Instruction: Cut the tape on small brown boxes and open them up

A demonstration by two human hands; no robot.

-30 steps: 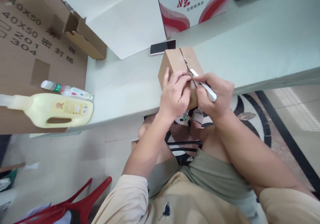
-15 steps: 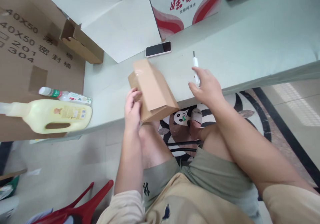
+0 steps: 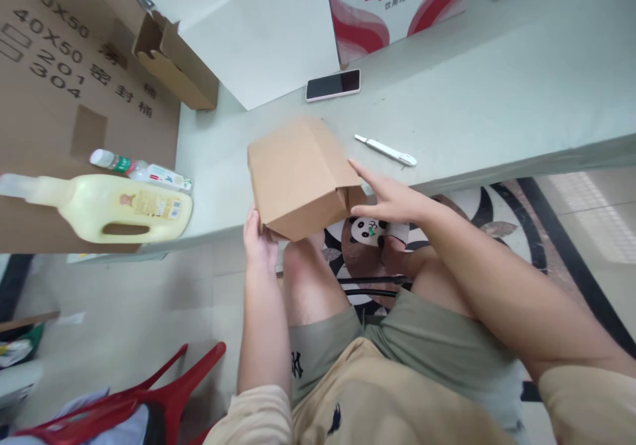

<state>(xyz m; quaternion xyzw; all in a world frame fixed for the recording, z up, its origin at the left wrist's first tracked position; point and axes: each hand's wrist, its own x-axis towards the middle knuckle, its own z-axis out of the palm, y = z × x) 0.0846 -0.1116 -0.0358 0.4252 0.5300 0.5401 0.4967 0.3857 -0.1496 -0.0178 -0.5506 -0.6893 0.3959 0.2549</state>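
Note:
A brown cardboard box (image 3: 303, 173) is tilted over the table's front edge, slightly blurred along its far side. My left hand (image 3: 260, 243) grips its lower left corner, with some fingers hidden beneath. At the right side of the box is my right hand (image 3: 385, 197), its thumb and fingers spread around that corner. I cannot tell how firmly they touch it. A white craft knife (image 3: 385, 150) with a slim blade lies on the table just beyond the right hand, apart from it.
On the pale table (image 3: 521, 87) lies a phone (image 3: 332, 86), before a white carton (image 3: 268, 41) and a red-and-white water carton (image 3: 397, 8). At left are a yellow jug (image 3: 129, 210), a small bottle (image 3: 142, 169) and an open cardboard box (image 3: 181, 67). A red chair (image 3: 173, 385) stands lower left.
My right hand has let go of the craft knife, which now lies on the table, and has moved left to the box. The box has been turned, showing a broad face upward.

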